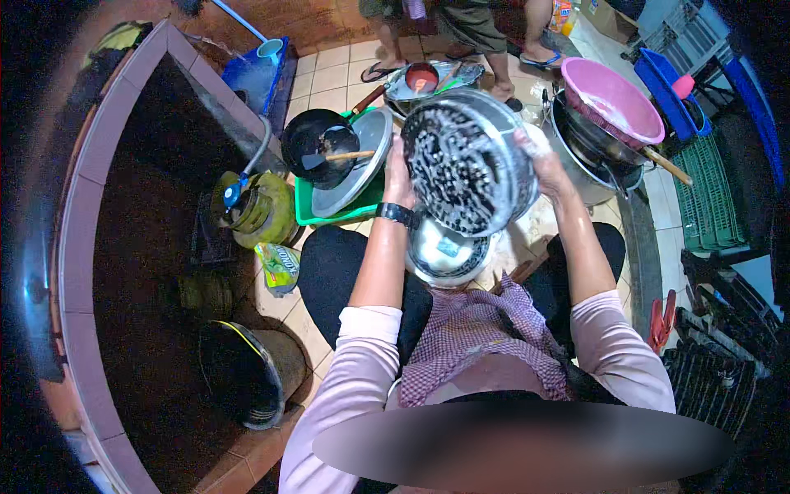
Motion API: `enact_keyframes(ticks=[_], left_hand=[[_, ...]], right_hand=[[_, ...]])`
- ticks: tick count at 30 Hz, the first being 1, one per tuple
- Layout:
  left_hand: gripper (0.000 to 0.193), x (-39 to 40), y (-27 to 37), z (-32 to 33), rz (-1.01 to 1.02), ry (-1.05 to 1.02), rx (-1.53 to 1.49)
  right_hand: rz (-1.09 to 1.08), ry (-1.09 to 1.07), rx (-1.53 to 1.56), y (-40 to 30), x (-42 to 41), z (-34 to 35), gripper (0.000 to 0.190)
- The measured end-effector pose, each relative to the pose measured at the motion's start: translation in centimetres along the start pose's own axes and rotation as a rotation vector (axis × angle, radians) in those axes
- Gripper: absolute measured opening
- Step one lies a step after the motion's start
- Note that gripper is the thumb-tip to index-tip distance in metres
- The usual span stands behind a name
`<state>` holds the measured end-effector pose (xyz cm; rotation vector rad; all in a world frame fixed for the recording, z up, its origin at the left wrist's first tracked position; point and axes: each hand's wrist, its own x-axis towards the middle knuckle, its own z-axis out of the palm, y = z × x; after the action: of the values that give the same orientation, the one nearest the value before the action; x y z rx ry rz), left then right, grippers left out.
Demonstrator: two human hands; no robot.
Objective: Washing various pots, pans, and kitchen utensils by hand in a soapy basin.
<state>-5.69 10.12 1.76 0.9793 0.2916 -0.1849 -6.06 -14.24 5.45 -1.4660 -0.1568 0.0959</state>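
Between my hands a round metal pot is tilted, its blackened, suds-streaked underside facing me. My left hand holds its left side, a dark watch on the wrist. Soapy foam covers my right hand, which grips the opposite side near the rim. Under the pot, on the tiled floor between my knees, stands a shiny metal bowl, partly hidden. A small pale item shows in it, too unclear to name.
Left, a green basin bears a grey lid and a black wok. A gas cylinder, a green pouch and a bucket are nearer. Right, a pink basin tops a large pot. People's legs stand beyond.
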Motion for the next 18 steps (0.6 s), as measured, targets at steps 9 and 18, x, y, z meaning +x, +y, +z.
enact_keyframes(ticks=[9, 18], left_hand=[[0.054, 2.5, -4.3, -1.4, -0.212, -0.176, -0.309], [0.039, 0.7, -3.1, 1.5, 0.041, -0.124, 0.011]], right_hand=[[0.104, 0.106, 0.597, 3.8, -0.3, -5.3, 0.047], [-0.306, 0.785, -0.831, 2.1, 1.3, -3.7, 0.045]])
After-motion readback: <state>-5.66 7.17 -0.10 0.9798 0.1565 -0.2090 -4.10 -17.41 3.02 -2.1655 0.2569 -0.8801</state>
